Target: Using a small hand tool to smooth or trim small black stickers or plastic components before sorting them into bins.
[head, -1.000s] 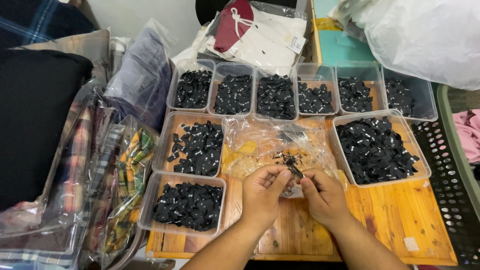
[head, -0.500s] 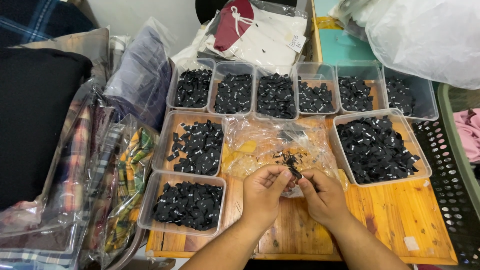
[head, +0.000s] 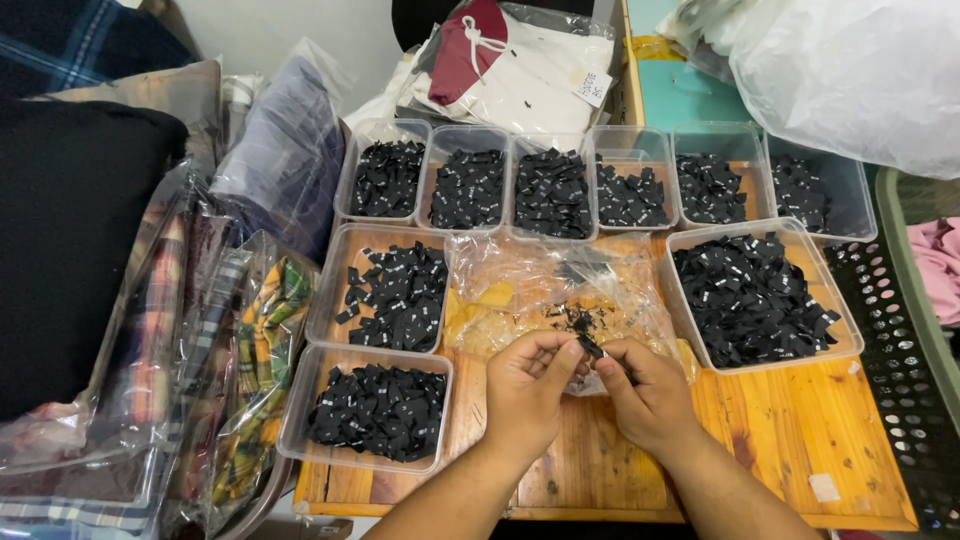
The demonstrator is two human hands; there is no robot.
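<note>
Left hand (head: 528,385) and right hand (head: 645,392) together at mid-table, fingertips pinched from either side on one small black tag (head: 590,348); tag held just above the wooden table (head: 780,440), between the two thumbs. Just beyond the fingers, a crumpled clear bag (head: 530,290) with a few loose tags on it; left of the left hand, two tubs (head: 365,405) of black tags; right of the right hand, a larger tub (head: 755,295), also full. Farther off, a row of six small tubs (head: 600,180); beyond them, bagged garments (head: 510,70).
</note>
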